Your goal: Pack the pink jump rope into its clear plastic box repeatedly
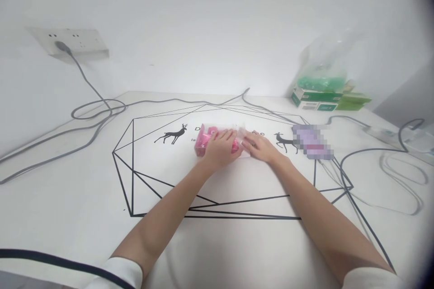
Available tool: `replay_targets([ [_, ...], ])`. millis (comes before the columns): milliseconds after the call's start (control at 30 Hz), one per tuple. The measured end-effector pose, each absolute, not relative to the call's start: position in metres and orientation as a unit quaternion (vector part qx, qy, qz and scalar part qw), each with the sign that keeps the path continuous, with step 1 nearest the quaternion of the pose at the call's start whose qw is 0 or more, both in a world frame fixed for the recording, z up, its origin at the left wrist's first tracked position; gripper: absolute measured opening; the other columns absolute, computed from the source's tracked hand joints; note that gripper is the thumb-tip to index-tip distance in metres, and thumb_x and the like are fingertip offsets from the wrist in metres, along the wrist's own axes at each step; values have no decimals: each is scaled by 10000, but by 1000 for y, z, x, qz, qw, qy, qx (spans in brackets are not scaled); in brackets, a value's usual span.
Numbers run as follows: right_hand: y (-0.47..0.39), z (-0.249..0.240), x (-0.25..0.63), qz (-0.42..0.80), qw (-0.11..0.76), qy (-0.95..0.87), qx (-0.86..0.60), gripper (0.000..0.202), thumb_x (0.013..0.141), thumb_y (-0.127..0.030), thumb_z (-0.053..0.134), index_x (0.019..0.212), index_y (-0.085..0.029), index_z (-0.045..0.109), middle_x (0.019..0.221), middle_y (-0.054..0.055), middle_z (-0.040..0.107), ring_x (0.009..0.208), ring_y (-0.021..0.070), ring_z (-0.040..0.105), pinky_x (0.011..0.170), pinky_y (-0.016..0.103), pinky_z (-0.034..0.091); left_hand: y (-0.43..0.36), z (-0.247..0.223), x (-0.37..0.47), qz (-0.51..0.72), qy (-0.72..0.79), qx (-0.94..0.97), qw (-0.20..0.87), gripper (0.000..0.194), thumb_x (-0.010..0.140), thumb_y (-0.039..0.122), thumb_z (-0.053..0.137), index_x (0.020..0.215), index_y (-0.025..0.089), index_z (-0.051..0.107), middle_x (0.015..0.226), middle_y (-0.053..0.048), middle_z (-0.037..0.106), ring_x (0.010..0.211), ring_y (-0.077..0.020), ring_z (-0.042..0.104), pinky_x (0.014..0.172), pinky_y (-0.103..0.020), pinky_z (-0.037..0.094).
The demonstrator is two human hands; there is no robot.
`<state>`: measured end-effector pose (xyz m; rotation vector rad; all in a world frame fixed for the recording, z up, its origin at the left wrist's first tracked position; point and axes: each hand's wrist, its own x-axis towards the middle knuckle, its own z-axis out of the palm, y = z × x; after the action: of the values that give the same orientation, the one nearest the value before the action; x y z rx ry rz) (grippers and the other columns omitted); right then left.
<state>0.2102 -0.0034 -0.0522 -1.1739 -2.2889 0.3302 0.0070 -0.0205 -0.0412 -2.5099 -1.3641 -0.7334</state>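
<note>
A clear plastic box (200, 145) with bright pink contents lies flat on the table, near the middle of the printed outline. Over its top rests my left hand (221, 148), fingers wrapped across it and hiding much of what is inside. My right hand (258, 145) is at the box's right end, its fingertips pressed together at the clear end. Whether they pinch a flap there I cannot make out exactly. What the pink contents are is not clear from here.
A purple, pixelated flat object (312, 142) lies right of my hands. Behind it stand green-and-white boxes (318, 98) under a plastic bag (322, 65). A grey cable (162, 100) runs along the back from a wall socket (68, 43); more cables (369, 150) loop at the right.
</note>
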Motion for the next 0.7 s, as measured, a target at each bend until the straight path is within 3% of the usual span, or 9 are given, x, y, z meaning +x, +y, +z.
replay_targets([
  [100,-2,-55,209,88,272,-852,-439,660,968,-548,403,1545,-256,272,1544,76,391,1390,274,427,1213,561,127,-20,-48,11,-275,-461,-835,122,455,888,359,530,1294,157,566,1338,-104,617,1273,-267,542,1125,-480,345],
  [200,0,-57,210,77,268,-853,-442,676,966,-549,406,1554,-257,245,1581,79,301,1439,270,338,1214,561,120,-19,-54,13,-295,-462,-825,139,441,875,322,530,1283,163,574,1317,-101,633,1250,-265,561,1120,-495,347],
  [700,10,-54,208,89,278,-835,-467,643,955,-412,453,1549,-266,257,1596,75,285,1463,234,292,1206,520,174,-21,-55,15,-355,-447,-811,130,403,895,304,530,1278,181,548,1215,-86,687,1160,-253,614,1101,-487,362],
])
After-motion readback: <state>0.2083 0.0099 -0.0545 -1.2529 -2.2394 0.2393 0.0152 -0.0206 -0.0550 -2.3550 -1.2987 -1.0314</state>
